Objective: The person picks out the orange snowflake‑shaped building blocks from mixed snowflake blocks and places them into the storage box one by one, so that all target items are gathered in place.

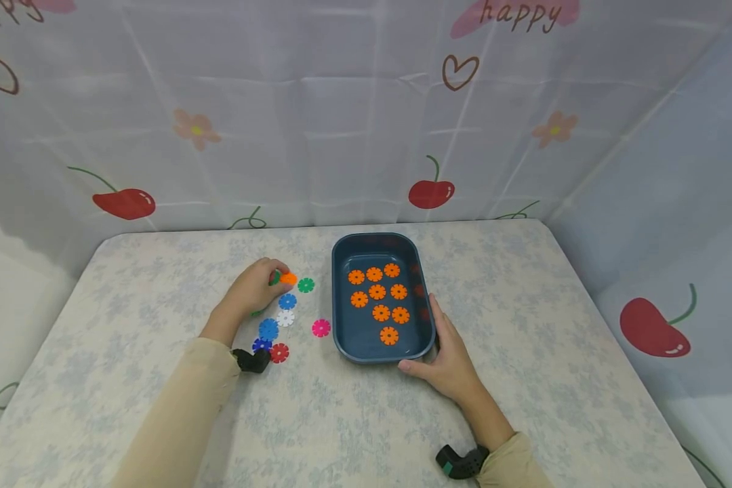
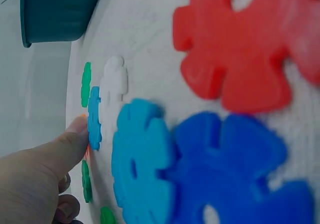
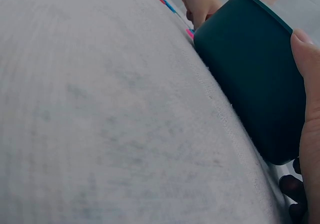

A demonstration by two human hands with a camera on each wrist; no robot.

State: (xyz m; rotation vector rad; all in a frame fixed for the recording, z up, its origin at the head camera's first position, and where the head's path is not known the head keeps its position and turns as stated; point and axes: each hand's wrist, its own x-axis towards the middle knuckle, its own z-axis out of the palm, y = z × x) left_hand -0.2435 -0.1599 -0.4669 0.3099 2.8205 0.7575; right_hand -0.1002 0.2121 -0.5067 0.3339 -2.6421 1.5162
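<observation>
Left of a dark blue tray, my left hand pinches an orange snowflake building disc just at the tabletop. A green disc lies right beside it, and another green disc shows partly behind the fingers. Several more orange discs lie flat and apart inside the tray. My right hand holds the tray's near right corner, thumb at the front rim and fingers along the right side. In the right wrist view, the thumb touches the tray's upper edge.
Close to my left wrist lie blue discs, a white disc and a red disc. A pink disc sits near the tray's left wall. Behind the patterned tabletop hangs a printed curtain.
</observation>
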